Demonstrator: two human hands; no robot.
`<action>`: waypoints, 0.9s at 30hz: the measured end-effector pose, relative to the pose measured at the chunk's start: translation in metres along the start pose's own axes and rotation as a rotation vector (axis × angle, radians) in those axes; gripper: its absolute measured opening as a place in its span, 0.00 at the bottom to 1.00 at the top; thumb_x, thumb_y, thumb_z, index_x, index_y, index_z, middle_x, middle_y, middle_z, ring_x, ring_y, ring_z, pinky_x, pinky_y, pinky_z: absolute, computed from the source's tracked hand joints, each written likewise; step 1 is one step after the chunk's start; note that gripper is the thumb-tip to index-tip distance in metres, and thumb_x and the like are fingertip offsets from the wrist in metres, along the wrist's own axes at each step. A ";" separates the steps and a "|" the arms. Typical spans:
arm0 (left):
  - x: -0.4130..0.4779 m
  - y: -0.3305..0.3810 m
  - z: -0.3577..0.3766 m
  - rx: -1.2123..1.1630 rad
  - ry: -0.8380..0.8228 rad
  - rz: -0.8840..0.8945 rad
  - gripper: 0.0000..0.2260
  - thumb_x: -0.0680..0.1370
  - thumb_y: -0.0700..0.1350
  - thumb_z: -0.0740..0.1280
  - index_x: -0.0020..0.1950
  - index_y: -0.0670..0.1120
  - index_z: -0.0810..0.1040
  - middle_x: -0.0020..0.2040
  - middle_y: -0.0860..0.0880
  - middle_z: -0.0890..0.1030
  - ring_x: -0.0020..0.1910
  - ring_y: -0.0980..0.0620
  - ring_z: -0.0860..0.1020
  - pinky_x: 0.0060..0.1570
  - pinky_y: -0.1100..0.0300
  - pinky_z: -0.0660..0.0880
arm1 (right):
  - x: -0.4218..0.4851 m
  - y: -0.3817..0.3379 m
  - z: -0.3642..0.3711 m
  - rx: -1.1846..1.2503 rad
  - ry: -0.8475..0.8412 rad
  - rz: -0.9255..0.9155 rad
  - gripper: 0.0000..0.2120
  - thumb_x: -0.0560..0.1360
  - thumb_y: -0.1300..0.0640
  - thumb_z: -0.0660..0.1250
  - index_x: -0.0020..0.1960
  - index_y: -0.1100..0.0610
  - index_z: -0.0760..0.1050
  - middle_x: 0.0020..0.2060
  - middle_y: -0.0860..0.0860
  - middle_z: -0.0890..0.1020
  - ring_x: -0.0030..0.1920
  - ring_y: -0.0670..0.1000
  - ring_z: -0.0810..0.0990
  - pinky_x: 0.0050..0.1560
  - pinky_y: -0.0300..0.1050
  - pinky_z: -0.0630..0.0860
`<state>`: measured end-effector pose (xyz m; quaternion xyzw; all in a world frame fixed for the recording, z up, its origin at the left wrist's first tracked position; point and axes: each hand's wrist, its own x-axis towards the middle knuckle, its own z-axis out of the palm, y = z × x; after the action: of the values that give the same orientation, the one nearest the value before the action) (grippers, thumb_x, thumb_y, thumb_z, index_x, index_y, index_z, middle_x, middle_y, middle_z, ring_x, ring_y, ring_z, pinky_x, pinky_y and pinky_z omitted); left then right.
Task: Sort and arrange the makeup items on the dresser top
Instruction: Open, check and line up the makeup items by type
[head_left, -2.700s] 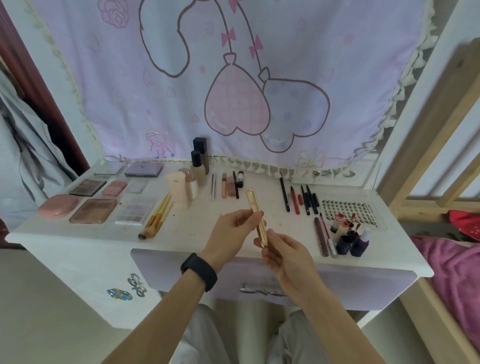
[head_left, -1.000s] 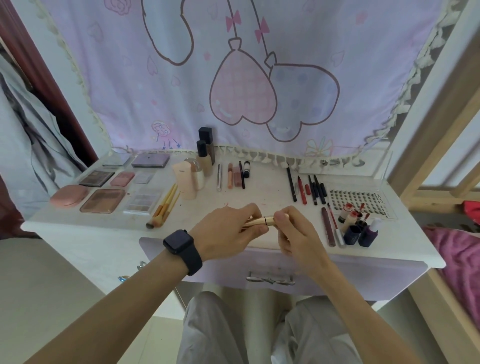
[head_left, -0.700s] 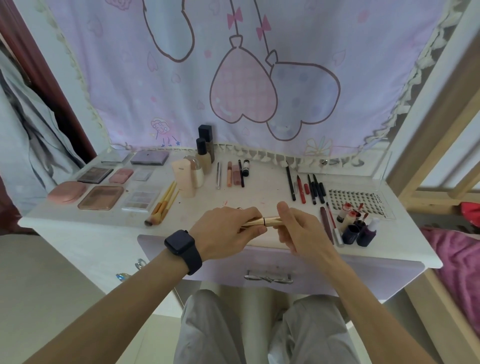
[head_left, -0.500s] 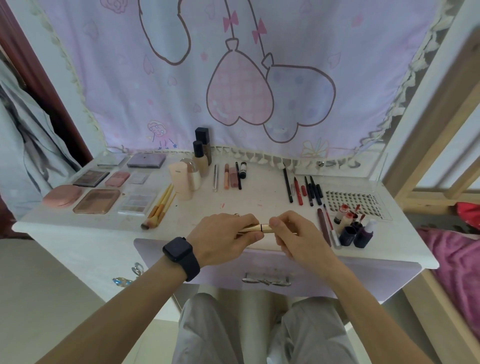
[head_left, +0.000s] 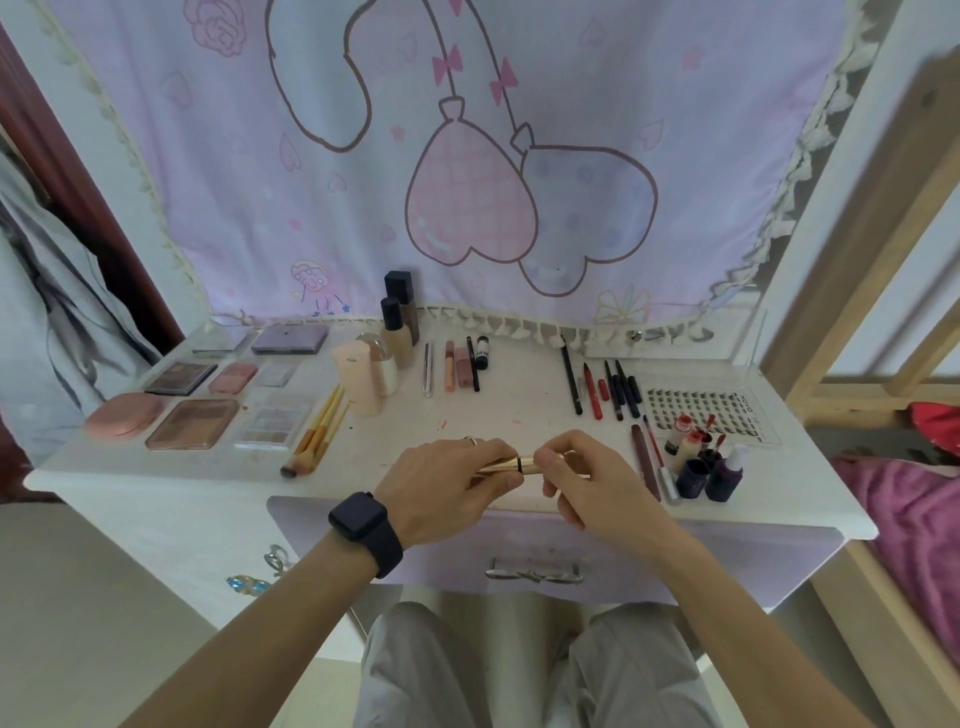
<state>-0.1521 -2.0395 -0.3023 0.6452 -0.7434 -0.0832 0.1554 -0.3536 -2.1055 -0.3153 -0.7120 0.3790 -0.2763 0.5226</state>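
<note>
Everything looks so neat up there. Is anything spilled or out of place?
Mostly tidy. Small reddish smears stain the dresser top near its middle, and the yellow-handled brushes lie slanted while the pencils sit in a neat row.

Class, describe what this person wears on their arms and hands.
Both forearms are bare, no sleeves. The left wrist carries a black smartwatch with a rounded-square face and dark strap. The left hand has a thin ring; the right hand wears nothing.
</note>
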 end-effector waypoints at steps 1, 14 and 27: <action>0.000 0.000 0.001 0.004 0.004 0.000 0.12 0.82 0.61 0.56 0.59 0.59 0.73 0.43 0.55 0.78 0.39 0.54 0.74 0.39 0.55 0.73 | 0.000 0.001 -0.001 0.017 -0.006 -0.009 0.04 0.82 0.49 0.65 0.48 0.45 0.76 0.38 0.46 0.83 0.28 0.46 0.76 0.30 0.38 0.73; 0.000 0.002 0.009 -0.024 0.100 0.032 0.13 0.81 0.60 0.59 0.63 0.60 0.75 0.45 0.62 0.71 0.41 0.59 0.70 0.36 0.70 0.63 | -0.012 -0.001 -0.007 0.009 0.025 0.031 0.06 0.83 0.50 0.63 0.52 0.51 0.75 0.41 0.49 0.85 0.29 0.48 0.78 0.31 0.40 0.75; -0.001 0.001 0.009 -0.031 0.094 0.030 0.14 0.81 0.60 0.60 0.65 0.60 0.76 0.47 0.62 0.71 0.44 0.59 0.71 0.38 0.71 0.65 | -0.014 0.010 -0.008 -0.014 0.011 0.016 0.05 0.82 0.48 0.64 0.53 0.48 0.76 0.44 0.46 0.86 0.31 0.46 0.80 0.36 0.39 0.77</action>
<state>-0.1558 -2.0387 -0.3103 0.6346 -0.7436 -0.0620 0.2014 -0.3703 -2.0996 -0.3219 -0.7110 0.3896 -0.2733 0.5176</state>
